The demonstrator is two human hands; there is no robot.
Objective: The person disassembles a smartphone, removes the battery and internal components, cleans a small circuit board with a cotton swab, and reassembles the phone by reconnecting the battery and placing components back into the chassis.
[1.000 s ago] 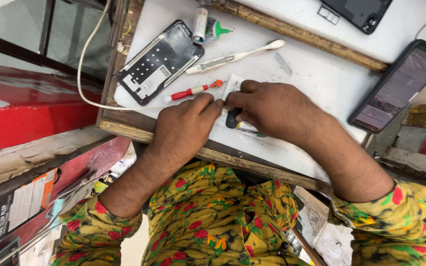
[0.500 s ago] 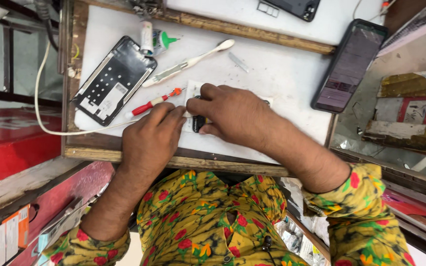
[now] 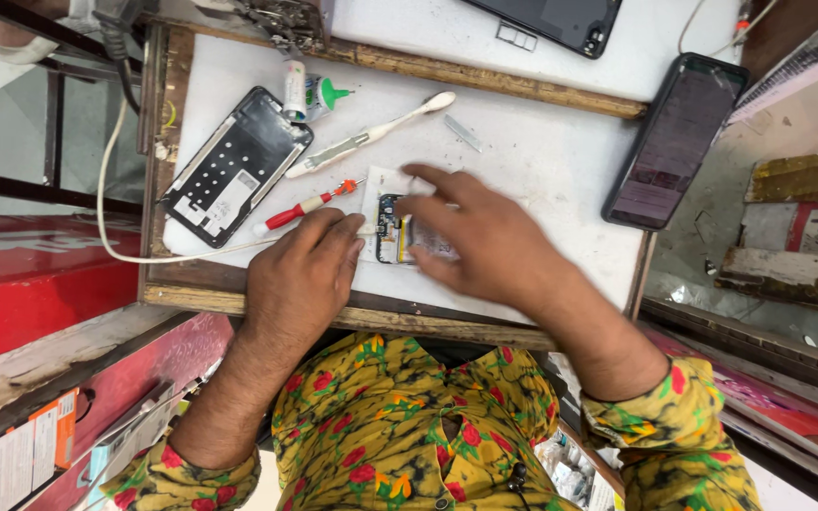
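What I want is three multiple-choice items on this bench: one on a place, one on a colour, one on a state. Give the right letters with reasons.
1. The red-handled screwdriver lies
A) between the flat black phone shell and the left hand
B) on top of a phone screen
C) off the board

2. The pointed cap of the small white bottle is
A) blue
B) green
C) red

3. The flat black phone shell is
A) closed, screen lit
B) wrapped in paper
C) open, its insides showing

Answers: 1 A, its shaft points from the shell toward the knuckles. 2 B, the cap is plainly green. 3 C, holes and inner parts are exposed.
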